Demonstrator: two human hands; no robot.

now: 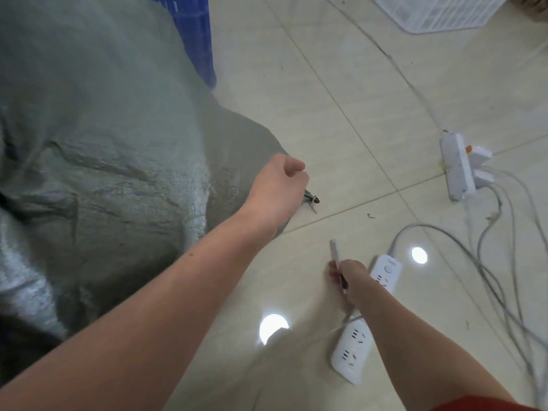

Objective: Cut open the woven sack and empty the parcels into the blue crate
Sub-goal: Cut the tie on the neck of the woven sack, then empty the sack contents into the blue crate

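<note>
Head view: left hand (275, 188) clenches the tied neck (310, 199), the surest hold on a bulging woven sack (103, 173) that looks heavy and limp, right hand (351, 281) gripping a slim cutter (335, 253).

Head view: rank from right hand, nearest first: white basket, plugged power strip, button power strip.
1. Button power strip, beside the right hand holding the knife.
2. Plugged power strip, farther up on the right.
3. White basket, top right corner.

Head camera looks down (steeply, close) at floor (296, 84).
</note>
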